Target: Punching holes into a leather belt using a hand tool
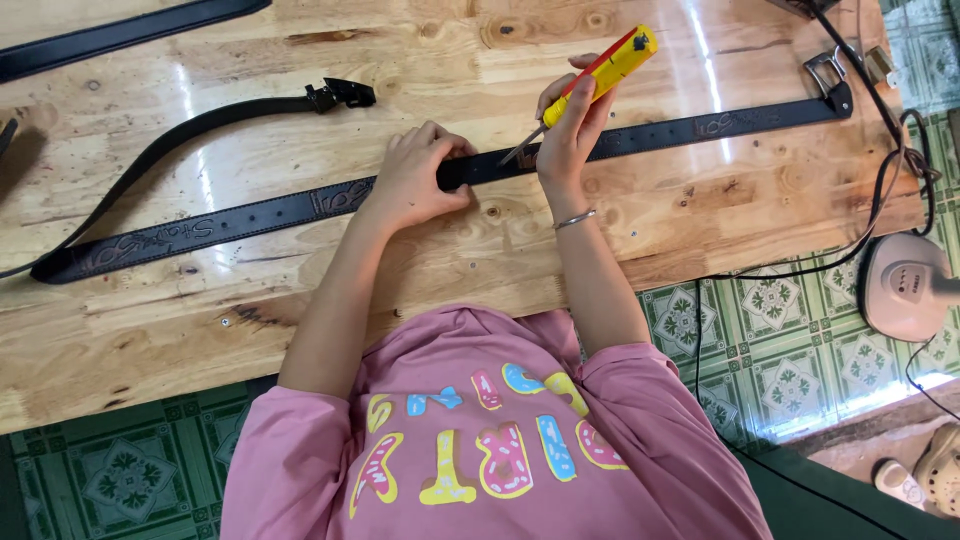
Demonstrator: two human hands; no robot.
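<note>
Head view, looking straight down: a long black belt (260, 212) stretches across the wooden table (700, 210) from the lower left of the frame up to the upper right, where its metal buckle (828, 70) sits close to the table's right edge. In the middle of the frame the left hand (415, 175) is pressed down on the belt, fingers curled over the strap and closed onto it, pinning it flat to the wood. Just to the right, the right hand (572, 125) is wrapped tight around a yellow utility knife (600, 72), handle angled up toward the top centre, blade tip (515, 155) pointing down-left and meeting the belt right beside the left hand's fingertips. A thin bracelet (575, 217) circles the right wrist. Between the two hands only a sliver of strap shows. Below the belt there is a broad band of bare wood running to the table's near edge, which cuts diagonally across the lower half of the frame above the pink shirt (480, 440). Above the belt, in the upper left, a second black strap (200, 125) curves across the table, well apart from the hands, and a third strap (110, 35) lies along the top left corner. Off the right edge, dark cables (900, 170) hang down toward a pale rounded device (905, 285) on the green tiled floor (780, 360).
</note>
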